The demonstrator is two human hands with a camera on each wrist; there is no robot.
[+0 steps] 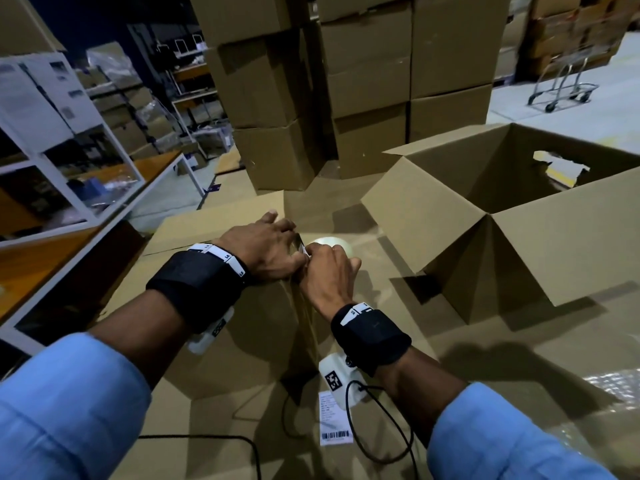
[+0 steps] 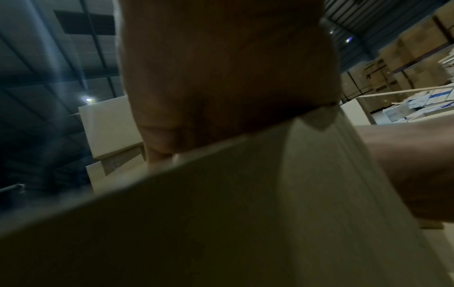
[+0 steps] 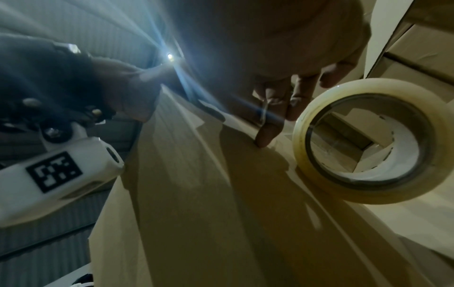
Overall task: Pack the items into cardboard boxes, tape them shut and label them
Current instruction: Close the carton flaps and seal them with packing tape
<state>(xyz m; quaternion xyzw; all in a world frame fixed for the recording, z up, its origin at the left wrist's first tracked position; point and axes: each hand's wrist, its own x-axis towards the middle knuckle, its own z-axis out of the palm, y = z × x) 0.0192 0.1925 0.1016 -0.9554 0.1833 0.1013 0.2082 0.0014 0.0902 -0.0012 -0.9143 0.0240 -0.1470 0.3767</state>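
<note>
Currently taping: right hand [image 1: 329,268] presses a fingertip [image 3: 264,137] on the strip along the closed box [image 1: 214,237] top seam; its remaining fingers look loosely extended. Left hand [image 1: 266,247] lies flat on the lid, fingers relaxed. Tape roll [image 3: 368,141] sits just beside the fingers. Next, probably: smooth strip, separate from roll. Open box [image 1: 519,209] sits apart on the right.

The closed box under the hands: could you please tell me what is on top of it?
On the closed box rest the left hand, the right hand and a tape roll. Its contents are hidden by the shut flaps.
</note>
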